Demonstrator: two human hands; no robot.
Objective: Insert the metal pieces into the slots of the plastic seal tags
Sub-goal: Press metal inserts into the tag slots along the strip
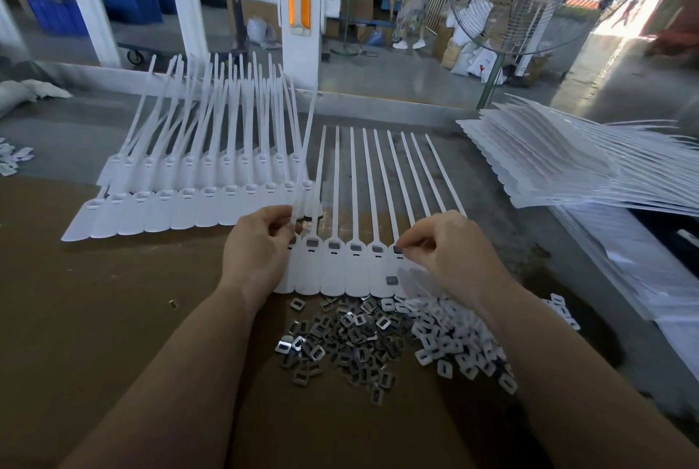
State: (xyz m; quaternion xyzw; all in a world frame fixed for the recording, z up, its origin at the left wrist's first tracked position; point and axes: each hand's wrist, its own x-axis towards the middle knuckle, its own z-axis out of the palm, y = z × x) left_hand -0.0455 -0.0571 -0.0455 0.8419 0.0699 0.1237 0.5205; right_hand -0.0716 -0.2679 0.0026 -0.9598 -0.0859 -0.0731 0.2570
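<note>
Right hand [450, 249] hides rightmost seal tags [355, 272]; grip unclear.

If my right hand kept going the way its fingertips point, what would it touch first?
The right hand points left and slightly down at the row of tags. Its fingertips would likely first meet the metal piece in the tag slot just beside them, though depth is hard to judge.

white seal tags [333, 272], grey metal pieces [340, 340]
</note>
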